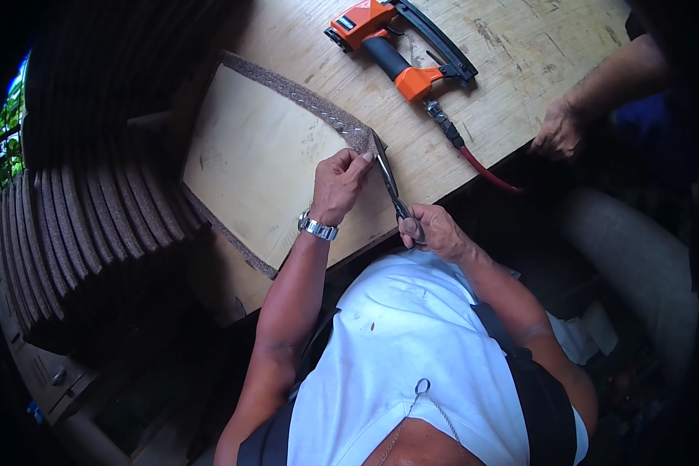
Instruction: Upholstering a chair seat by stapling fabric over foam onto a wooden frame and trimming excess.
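Metal scissors (389,179), one pair, one brown-edged panel (248,167)

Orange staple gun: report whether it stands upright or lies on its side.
On its side: the staple gun lies on the wooden table, its profile turned up toward the camera.

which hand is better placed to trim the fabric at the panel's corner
Probably the right hand: it holds the scissors, which reach to the fabric. The left hand is occupied, pinching that fabric.
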The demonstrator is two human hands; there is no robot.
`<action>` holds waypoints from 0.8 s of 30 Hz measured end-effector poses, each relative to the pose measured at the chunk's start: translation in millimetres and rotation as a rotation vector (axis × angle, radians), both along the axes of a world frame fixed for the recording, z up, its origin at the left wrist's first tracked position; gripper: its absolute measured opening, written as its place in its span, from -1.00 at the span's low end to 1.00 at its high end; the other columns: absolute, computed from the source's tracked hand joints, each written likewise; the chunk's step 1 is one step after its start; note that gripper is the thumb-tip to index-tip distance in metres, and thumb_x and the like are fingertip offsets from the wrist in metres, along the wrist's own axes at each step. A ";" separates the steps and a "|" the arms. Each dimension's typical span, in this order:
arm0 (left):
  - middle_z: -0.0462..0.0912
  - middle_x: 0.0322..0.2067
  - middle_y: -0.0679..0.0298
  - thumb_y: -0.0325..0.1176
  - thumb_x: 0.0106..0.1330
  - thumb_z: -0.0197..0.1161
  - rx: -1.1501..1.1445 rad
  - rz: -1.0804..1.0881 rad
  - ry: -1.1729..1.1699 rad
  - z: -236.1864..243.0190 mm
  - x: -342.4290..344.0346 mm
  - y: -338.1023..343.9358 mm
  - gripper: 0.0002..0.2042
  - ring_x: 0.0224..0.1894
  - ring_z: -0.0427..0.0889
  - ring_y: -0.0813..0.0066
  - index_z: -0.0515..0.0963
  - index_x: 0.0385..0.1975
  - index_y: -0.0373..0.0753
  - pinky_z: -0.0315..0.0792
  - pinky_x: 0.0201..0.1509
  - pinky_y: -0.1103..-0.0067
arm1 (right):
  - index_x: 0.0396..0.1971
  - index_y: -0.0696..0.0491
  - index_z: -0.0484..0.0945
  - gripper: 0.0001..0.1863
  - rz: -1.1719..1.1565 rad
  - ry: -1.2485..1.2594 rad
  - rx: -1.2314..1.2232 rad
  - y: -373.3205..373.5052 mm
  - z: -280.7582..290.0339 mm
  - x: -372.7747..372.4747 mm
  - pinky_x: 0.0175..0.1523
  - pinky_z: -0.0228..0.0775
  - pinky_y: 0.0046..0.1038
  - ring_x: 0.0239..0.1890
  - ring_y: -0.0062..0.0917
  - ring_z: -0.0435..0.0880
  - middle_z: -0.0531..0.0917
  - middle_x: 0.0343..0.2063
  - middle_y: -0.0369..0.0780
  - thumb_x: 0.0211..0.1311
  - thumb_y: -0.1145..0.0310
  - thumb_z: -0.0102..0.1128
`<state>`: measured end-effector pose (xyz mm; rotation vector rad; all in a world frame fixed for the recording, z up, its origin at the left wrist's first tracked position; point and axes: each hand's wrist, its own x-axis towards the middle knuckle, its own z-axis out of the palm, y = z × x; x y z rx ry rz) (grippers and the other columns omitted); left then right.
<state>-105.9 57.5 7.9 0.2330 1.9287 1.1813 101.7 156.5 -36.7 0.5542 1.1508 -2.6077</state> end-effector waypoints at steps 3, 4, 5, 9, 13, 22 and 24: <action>0.54 -0.63 0.40 -0.19 0.43 0.30 -0.030 -0.030 0.023 1.1 -0.7 -0.4 -0.69 -0.61 0.42 0.71 0.57 -0.49 -0.28 0.29 -0.52 0.68 | -0.36 0.03 0.51 -0.58 -0.053 -0.031 0.027 -0.5 7.1 1.9 -0.55 0.15 -0.68 -0.61 -0.79 0.37 0.53 -0.57 -0.39 0.35 -0.05 0.32; 0.54 -0.63 0.40 -0.19 0.43 0.30 -0.027 -0.023 0.031 2.0 -0.3 -0.4 -0.69 -0.61 0.42 0.71 0.57 -0.49 -0.28 0.29 -0.52 0.68 | -0.38 0.03 0.51 -0.60 -0.058 -0.088 0.040 0.1 9.7 2.7 -0.57 0.16 -0.68 -0.62 -0.79 0.37 0.52 -0.58 -0.39 0.36 -0.02 0.33; 0.55 -0.63 0.39 -0.19 0.43 0.30 -0.038 -0.030 0.060 3.3 0.1 0.0 -0.69 -0.61 0.44 0.70 0.58 -0.48 -0.28 0.30 -0.53 0.67 | -0.38 0.03 0.51 -0.60 -0.081 -0.057 0.044 1.1 12.0 2.9 -0.57 0.16 -0.68 -0.62 -0.79 0.37 0.52 -0.58 -0.39 0.36 -0.02 0.33; 0.59 -0.63 0.35 -0.18 0.42 0.29 -0.043 -0.020 0.097 10.1 7.6 6.1 -0.70 -0.62 0.50 0.66 0.61 -0.43 -0.31 0.34 -0.53 0.66 | -0.47 0.04 0.53 -0.61 -0.109 -0.110 0.106 7.0 18.1 0.0 -0.57 0.20 -0.66 -0.66 -0.79 0.40 0.55 -0.65 -0.40 0.30 0.04 0.41; 0.63 -0.62 0.30 -0.17 0.42 0.30 -0.042 0.086 0.089 14.1 15.4 16.1 -0.70 -0.62 0.55 0.63 0.64 -0.37 -0.34 0.40 -0.53 0.62 | -0.49 0.09 0.53 -0.62 0.024 -0.165 0.248 11.1 32.2 1.3 -0.54 0.29 -0.60 -0.64 -0.76 0.45 0.56 -0.67 -0.36 0.26 0.12 0.46; 0.64 -0.58 0.10 -0.21 0.40 0.26 -0.179 -0.287 0.878 18.7 8.2 2.5 -0.75 -0.57 0.64 0.17 0.60 -0.39 -0.29 0.49 -0.43 0.34 | -0.43 0.15 0.46 -0.62 -0.153 -0.380 1.317 102.4 110.1 21.6 -0.39 0.43 -0.43 -0.57 -0.52 0.59 0.62 -0.62 -0.16 0.07 0.29 0.56; 0.63 -0.58 0.11 -0.25 0.39 0.25 -0.163 -0.341 0.980 18.2 4.5 -4.4 -0.77 -0.53 0.60 0.01 0.54 -0.47 -0.23 0.45 -0.41 0.27 | -0.46 0.14 0.45 -0.62 -0.201 -0.283 1.643 145.7 102.2 -6.6 -0.33 0.44 -0.36 -0.52 -0.41 0.62 0.61 -0.60 -0.16 0.11 0.26 0.52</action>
